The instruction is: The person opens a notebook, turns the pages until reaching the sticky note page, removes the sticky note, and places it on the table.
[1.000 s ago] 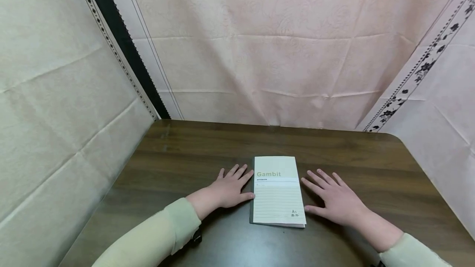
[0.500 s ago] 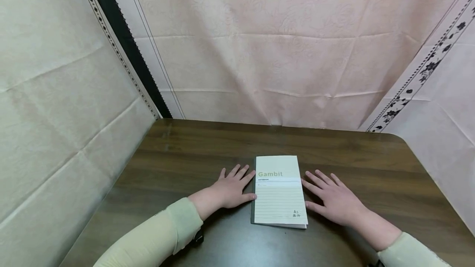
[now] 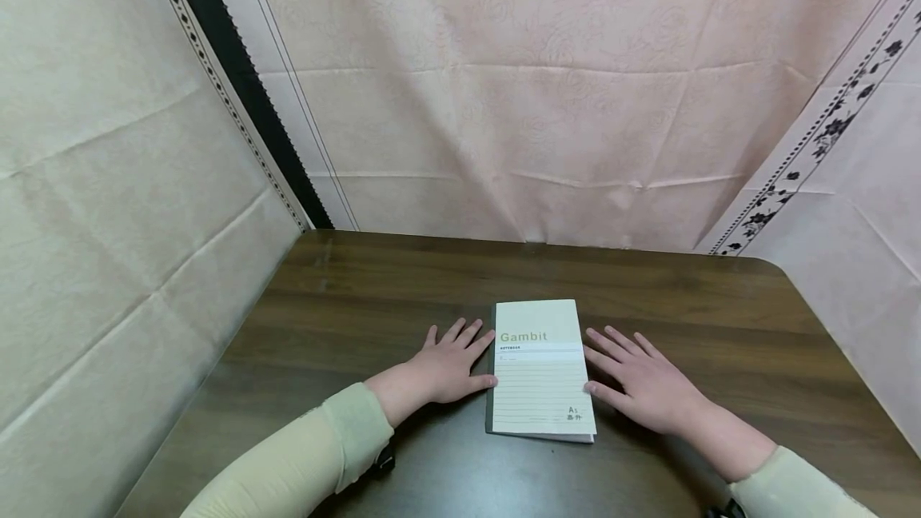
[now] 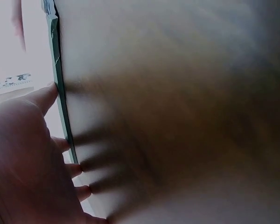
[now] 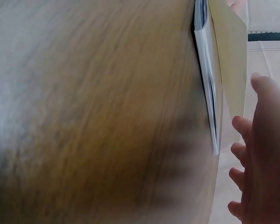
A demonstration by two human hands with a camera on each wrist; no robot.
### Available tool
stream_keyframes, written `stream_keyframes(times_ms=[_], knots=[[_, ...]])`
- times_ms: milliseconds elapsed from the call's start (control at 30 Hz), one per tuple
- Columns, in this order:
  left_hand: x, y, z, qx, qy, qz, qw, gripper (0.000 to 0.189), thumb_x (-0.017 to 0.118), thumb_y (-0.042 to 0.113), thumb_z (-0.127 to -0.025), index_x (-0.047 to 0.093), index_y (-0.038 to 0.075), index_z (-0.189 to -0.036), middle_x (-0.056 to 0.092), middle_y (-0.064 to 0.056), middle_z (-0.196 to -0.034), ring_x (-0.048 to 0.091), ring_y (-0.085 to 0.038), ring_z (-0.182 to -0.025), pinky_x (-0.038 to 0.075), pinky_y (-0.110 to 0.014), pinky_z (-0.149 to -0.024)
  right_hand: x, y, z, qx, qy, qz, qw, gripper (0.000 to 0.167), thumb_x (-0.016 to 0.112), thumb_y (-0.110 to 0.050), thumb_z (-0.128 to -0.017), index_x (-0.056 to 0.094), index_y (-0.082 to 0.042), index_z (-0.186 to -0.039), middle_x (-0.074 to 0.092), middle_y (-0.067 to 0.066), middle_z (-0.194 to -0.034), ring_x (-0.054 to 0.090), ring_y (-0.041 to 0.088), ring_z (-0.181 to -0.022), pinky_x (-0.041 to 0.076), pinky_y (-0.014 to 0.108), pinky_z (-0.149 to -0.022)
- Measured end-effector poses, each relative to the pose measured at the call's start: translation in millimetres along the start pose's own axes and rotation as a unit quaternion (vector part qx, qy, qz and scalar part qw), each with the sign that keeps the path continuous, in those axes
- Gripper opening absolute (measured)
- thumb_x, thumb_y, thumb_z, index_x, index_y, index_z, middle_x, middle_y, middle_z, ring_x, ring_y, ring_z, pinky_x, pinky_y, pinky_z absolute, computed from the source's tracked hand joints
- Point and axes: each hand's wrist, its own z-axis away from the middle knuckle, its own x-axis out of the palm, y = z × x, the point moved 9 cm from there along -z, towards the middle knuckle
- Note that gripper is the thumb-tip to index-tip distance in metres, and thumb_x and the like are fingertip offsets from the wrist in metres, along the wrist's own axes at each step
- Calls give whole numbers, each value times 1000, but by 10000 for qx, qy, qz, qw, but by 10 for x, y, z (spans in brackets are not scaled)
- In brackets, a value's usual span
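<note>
The notebook (image 3: 543,370) lies on the bench (image 3: 403,286), between the two hands. Its spine (image 4: 56,56) faces the left hand (image 3: 442,370), whose fingers are released and spread, thumb and index tips at the spine. The left wrist view shows that spine side-on, dark green and creased toward its near end, the thumb tip against it. On the notebook's other side, the right hand (image 3: 651,386) also has its fingers loose and spread, thumb by the open edge; whether it touches, I cannot tell. In the head view the cover (image 5: 232,51) looks nearly flat, printed "Gambit"; the right wrist view shows it standing away from the pages (image 5: 209,84). Beyond the notebook hangs pale cloth (image 3: 540,102).
</note>
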Motion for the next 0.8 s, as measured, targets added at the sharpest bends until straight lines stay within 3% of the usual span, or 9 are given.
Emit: stream_keyframes(times_ms=[333, 800], knots=[[0, -4, 1, -16, -37, 30, 10000, 81, 41, 72, -93, 17, 33, -159, 13, 2, -166, 8, -26, -152, 12, -64, -114, -24, -25, -37, -17, 26, 43, 10000, 66, 40, -64, -99, 44, -23, -151, 33, 2, -160, 26, 32, -147, 17, 58, -115], [-5, -18, 12, 70, -63, 39, 9999, 79, 39, 72, -94, 16, 33, -159, 12, 2, -166, 9, -26, -152, 13, -60, -116, -218, -167, -121, -271, 328, -396, 9983, 60, 43, -51, -103, 41, -17, -152, 28, 3, -162, 22, 28, -149, 19, 55, -115]])
